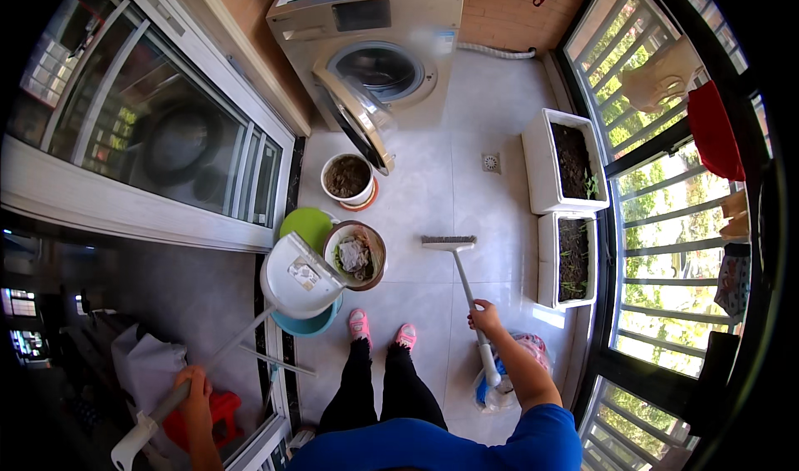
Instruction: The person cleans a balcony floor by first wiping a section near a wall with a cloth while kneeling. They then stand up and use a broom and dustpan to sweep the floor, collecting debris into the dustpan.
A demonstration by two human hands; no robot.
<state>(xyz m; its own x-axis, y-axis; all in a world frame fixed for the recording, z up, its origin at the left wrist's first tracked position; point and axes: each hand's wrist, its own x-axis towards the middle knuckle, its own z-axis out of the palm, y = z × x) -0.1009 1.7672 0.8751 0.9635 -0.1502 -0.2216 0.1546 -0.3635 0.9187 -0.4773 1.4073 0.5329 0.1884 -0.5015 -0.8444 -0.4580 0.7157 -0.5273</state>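
Note:
My left hand (193, 386) is closed around the long handle of a white dustpan (287, 292). The pan is raised over a blue basin (312, 321), its front edge at the side of a round brown-rimmed bin (377, 273). A pale, brownish patch lies on the pan; I cannot tell what it is. Crumpled pale waste (355, 255) fills part of the bin. In my right hand (484, 317) is the grey handle of a broom (448, 244), closed fingers wrapping it. The broom's head is out over the tiled floor, bristles pointing away from me.
Ahead stands a washing machine (308, 71) with its round door (354, 121) swung open. A soil-filled pot (348, 198) and a green lid (306, 225) are at left. Two white planters (545, 159) line the window side. A plastic bag (533, 350) lies by my right arm.

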